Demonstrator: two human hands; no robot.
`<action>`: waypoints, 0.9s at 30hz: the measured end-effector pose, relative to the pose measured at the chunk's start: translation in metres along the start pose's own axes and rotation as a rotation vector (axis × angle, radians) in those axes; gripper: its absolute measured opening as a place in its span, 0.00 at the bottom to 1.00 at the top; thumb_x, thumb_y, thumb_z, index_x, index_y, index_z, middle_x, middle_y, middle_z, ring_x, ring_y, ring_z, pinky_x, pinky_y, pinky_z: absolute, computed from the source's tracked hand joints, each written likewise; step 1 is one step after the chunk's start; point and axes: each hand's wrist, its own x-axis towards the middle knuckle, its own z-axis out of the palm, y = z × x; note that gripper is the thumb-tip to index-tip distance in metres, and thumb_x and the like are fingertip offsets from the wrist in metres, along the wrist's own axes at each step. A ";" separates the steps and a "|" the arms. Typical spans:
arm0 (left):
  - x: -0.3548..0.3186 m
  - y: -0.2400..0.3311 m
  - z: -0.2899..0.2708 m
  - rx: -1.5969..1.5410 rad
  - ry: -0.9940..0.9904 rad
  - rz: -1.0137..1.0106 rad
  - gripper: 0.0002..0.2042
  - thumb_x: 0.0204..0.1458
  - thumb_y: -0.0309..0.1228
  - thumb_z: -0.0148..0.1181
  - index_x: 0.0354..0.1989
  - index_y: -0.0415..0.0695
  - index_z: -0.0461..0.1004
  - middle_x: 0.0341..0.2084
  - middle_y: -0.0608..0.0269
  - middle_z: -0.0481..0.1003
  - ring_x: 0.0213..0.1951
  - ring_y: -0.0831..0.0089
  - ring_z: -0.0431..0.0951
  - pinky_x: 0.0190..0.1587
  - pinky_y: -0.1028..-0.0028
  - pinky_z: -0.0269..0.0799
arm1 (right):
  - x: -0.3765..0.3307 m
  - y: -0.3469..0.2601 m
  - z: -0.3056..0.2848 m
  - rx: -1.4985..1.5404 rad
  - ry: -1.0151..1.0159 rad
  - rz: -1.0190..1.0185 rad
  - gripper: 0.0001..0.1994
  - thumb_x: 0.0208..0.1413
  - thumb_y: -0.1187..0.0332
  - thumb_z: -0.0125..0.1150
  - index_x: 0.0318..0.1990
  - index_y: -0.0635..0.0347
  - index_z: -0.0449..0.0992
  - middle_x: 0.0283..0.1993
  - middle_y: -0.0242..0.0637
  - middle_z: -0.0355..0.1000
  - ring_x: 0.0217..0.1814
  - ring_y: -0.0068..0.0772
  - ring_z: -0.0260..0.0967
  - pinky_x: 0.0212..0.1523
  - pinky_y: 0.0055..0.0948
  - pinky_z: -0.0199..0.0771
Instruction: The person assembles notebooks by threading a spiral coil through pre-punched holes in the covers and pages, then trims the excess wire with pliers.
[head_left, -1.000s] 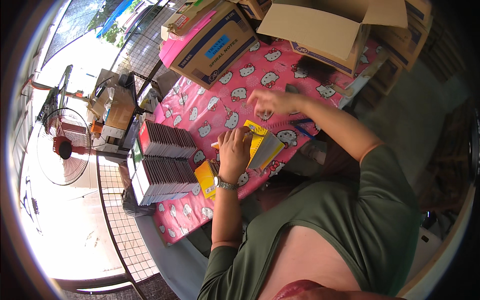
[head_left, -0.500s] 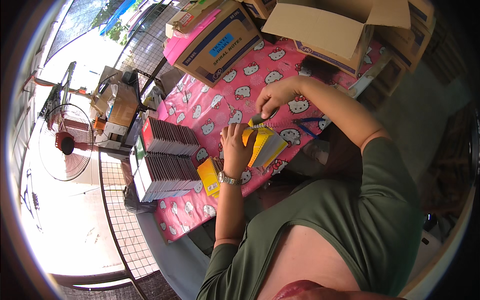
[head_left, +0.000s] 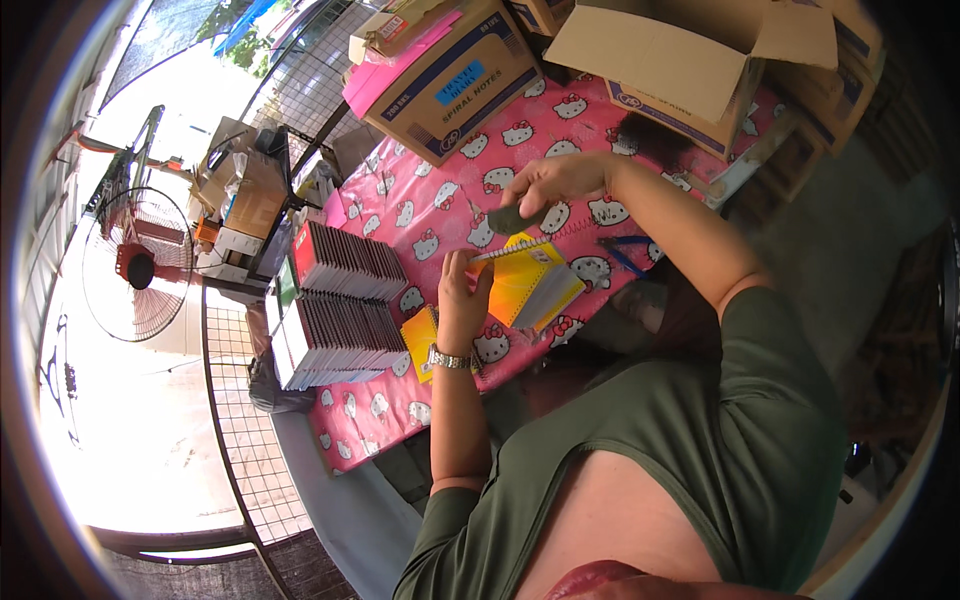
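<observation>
My left hand (head_left: pixel 463 300) pinches the left end of a yellow notebook (head_left: pixel 515 268), whose punched top edge has a thin spiral wire (head_left: pixel 578 230) running through it and out past its right end. Above that edge my right hand (head_left: pixel 548 190) is closed round a dark olive, rounded piece (head_left: pixel 515 220); its kind is not clear. Below lies a pile of yellow-covered pages (head_left: pixel 545 300). Blue-handled pliers (head_left: pixel 626 256) rest to the right of the pile. Beside my left wrist sits a small stack of yellow spiral notebooks (head_left: pixel 420 345), partly hidden by the wrist.
Two rows of dark-spined spiral notebooks, one red-covered (head_left: pixel 350 265) and one white-edged (head_left: pixel 335 345), stand at the left on the pink patterned tablecloth (head_left: pixel 380 415). Cardboard boxes, one closed (head_left: pixel 450 95) and one open (head_left: pixel 655 65), occupy the far side. A fan (head_left: pixel 140 265) stands farther left.
My right hand has lifted slightly off the notebook's edge with the dark piece. My left hand has shifted to the edge's left end, and more of the yellow cover shows.
</observation>
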 end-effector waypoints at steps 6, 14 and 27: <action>0.003 0.000 -0.002 -0.078 -0.045 -0.060 0.12 0.54 0.25 0.63 0.45 0.39 0.71 0.35 0.57 0.76 0.30 0.69 0.77 0.32 0.72 0.72 | 0.006 -0.005 0.003 0.156 0.051 -0.031 0.22 0.52 0.59 0.69 0.51 0.62 0.77 0.45 0.31 0.77 0.51 0.21 0.72 0.50 0.25 0.70; 0.003 -0.001 -0.003 -0.158 -0.027 -0.024 0.13 0.55 0.26 0.63 0.46 0.41 0.69 0.30 0.61 0.78 0.28 0.76 0.75 0.31 0.76 0.70 | 0.019 0.007 0.003 -0.012 -0.028 -0.053 0.17 0.53 0.57 0.64 0.45 0.58 0.80 0.38 0.30 0.76 0.41 0.20 0.71 0.44 0.24 0.70; -0.008 -0.019 0.013 -0.775 0.150 -0.347 0.09 0.58 0.23 0.60 0.45 0.33 0.74 0.33 0.63 0.79 0.32 0.78 0.78 0.36 0.78 0.76 | -0.069 0.194 0.070 -1.202 1.102 0.332 0.30 0.51 0.53 0.67 0.60 0.57 0.70 0.67 0.43 0.62 0.72 0.51 0.53 0.68 0.54 0.52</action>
